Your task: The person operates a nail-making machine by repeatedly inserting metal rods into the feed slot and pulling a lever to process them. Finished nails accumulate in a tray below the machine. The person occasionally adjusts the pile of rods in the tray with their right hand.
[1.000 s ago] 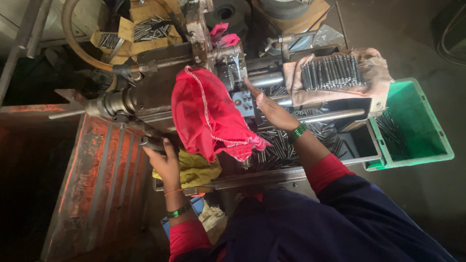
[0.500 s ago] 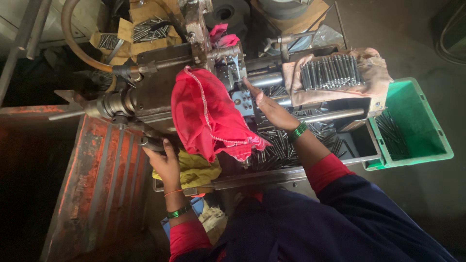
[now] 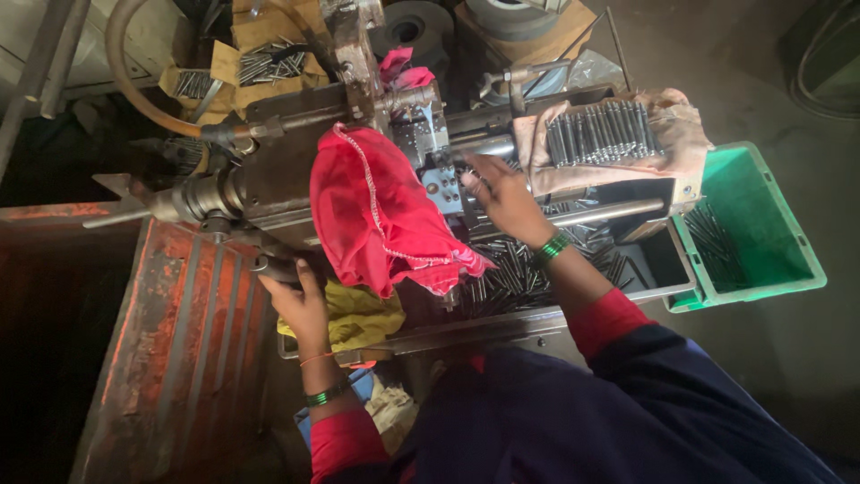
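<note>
Two hands are on the machine at once, and we judge this to be the working stage, with a part being set or fed at the tool block. Our left hand is curled shut around a dark lever handle at the machine's lower left side. Our right hand reaches to the small metal block in the middle, fingers bent and narrow at its edge; we cannot tell whether they pinch a rod, since the fingertips hide whatever is there.

The next move, as we judge it, calls for a steady lever pull while the right fingers keep clear of the block.

A red cloth is draped over the machine body just beside the right hand and covers much of the view between the two hands; it could snag or hide the work. A yellow rag lies under it. Loose metal rods fill the tray below the right wrist, more rods lie in a row on a pale cloth to the right, and a green crate with a few rods stands at the far right.
</note>
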The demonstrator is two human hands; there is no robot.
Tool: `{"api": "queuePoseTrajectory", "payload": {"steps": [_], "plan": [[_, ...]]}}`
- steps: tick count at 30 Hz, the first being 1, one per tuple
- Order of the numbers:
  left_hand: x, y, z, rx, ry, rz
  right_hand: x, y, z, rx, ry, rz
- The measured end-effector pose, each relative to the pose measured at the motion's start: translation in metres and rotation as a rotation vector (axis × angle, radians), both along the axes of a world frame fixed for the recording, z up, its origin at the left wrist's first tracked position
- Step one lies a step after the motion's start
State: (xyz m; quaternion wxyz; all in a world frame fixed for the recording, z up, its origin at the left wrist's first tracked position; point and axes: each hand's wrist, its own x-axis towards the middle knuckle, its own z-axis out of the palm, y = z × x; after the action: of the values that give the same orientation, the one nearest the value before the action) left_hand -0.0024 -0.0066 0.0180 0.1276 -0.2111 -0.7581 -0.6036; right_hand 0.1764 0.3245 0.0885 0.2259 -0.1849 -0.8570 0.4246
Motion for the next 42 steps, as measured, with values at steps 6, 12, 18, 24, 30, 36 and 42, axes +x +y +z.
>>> {"api": "queuePoseTrajectory", "payload": {"steps": [6, 12, 18, 24, 30, 36, 42], "plan": [[0.001, 0.000, 0.000, 0.005, -0.050, 0.020, 0.021, 0.041, -0.011, 0.654, -0.024, -0.301], [0.004, 0.001, 0.008, -0.002, -0.001, 0.000, 0.042, 0.097, -0.018, 0.948, -0.218, -0.539], [0.005, 0.002, 0.009, 0.013, 0.025, -0.006, 0.041, 0.112, -0.009, 0.737, -0.299, -0.493], [0.003, 0.002, 0.008, 0.001, -0.002, 0.003, 0.039, 0.113, 0.015, 0.577, -0.412, -0.372], [0.005, 0.001, 0.010, 0.002, 0.013, -0.004, 0.042, 0.126, 0.019, 0.578, -0.368, -0.305], [0.006, 0.003, 0.013, -0.001, -0.009, 0.010, 0.035, 0.148, 0.015, 0.812, -0.242, -0.207], [0.007, 0.005, 0.015, -0.001, 0.018, 0.016, 0.018, 0.144, 0.041, 0.563, -0.379, -0.325]]}}
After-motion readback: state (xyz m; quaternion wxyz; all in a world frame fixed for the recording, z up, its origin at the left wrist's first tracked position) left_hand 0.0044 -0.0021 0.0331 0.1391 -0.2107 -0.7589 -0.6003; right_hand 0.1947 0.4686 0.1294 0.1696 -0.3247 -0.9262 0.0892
